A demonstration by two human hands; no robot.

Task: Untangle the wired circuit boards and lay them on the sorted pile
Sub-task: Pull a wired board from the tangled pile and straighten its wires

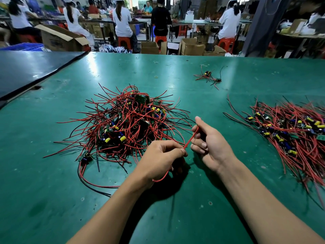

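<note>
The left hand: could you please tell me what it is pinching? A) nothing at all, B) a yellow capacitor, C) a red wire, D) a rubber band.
C: the left hand pinches a red wire at its fingertips, and the wire runs up into the fingers of the right hand.

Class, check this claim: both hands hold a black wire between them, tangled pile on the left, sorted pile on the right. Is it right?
No. The head view shows the wire between the left hand and right hand is red, not black. The tangled pile lies left and the sorted pile right.
</note>
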